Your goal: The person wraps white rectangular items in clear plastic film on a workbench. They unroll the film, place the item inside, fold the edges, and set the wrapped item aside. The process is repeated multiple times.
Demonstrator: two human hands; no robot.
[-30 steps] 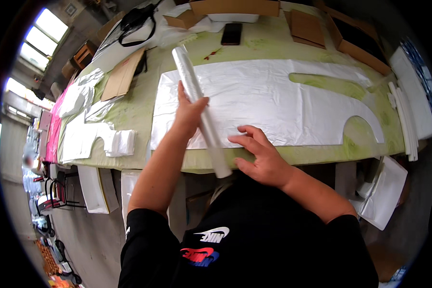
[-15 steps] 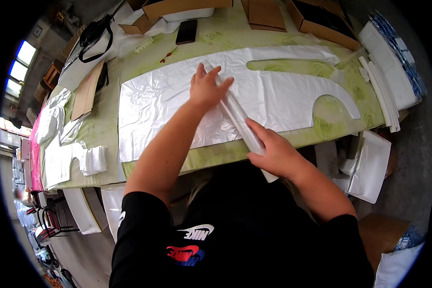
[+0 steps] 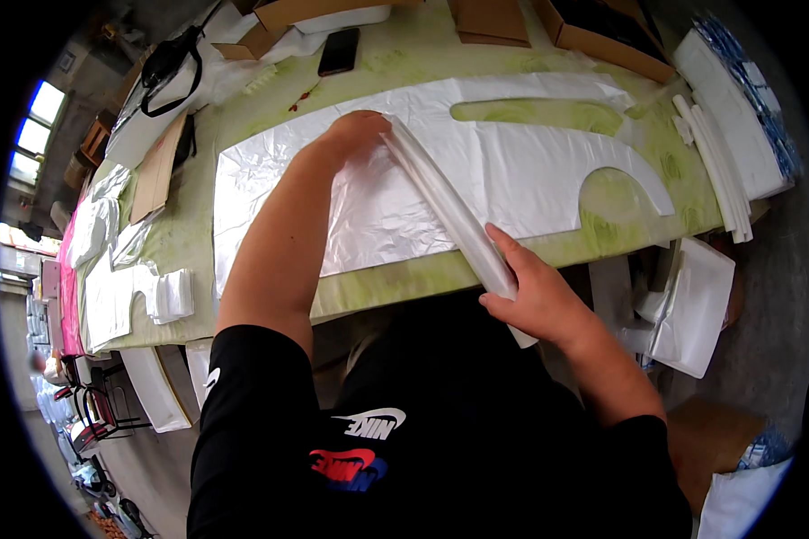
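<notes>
Two hands are at one clear plastic roll [image 3: 442, 205], which slants from the centre of the frame down toward the lower right, across a flat white plastic sheet [image 3: 520, 180] on the green surface [image 3: 382, 284]. The right hand [image 3: 537, 295] is wrapped around the roll's lower end, which juts past the near edge. The left hand [image 3: 360, 133] is at the upper end with its fingers largely hidden, so I cannot tell whether they grip or merely rest there.

For good control, I would support both ends evenly and hold lightly, since a hard squeeze could dent or crease the film. Whether the roll touches the sheet is unclear; any contact should be gentle, as the sheet looks thin and already crinkled left of centre. The narrow strip [image 3: 548, 87] and curved strip [image 3: 638, 169] toward the right seem easiest to snag, so steer clear of those.
</notes>
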